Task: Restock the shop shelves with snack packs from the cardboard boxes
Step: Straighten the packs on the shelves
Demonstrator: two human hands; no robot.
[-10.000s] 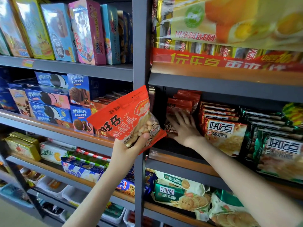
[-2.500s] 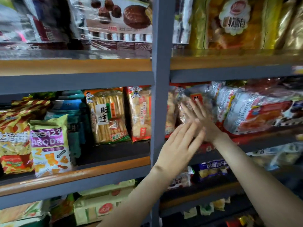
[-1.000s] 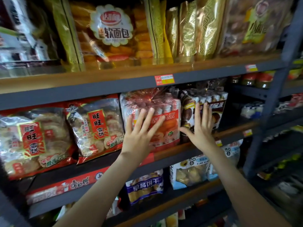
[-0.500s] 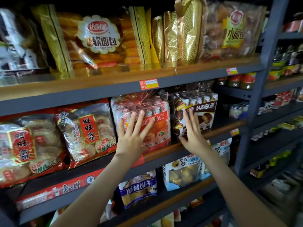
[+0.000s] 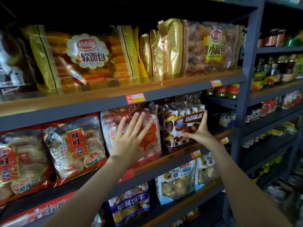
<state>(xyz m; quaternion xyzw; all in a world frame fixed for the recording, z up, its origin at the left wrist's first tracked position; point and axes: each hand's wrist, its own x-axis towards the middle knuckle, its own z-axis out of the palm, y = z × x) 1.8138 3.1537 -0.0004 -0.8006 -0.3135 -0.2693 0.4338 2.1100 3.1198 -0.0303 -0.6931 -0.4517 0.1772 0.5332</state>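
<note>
2 hands on upright shelf pks

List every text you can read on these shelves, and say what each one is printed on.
"软面包": gold bread bag, top shelf.
"小面包": clear bun bag, top shelf.
"旺旺 雪饼": rice cracker bag, middle shelf.
"达利园·派": brown pie pack, gripped by the right hand.
"早餐饼干": blue biscuit bag, lower shelf.
The red-orange pack under the left hand, the price tags and the bottles at right are too blurred to read.
</note>
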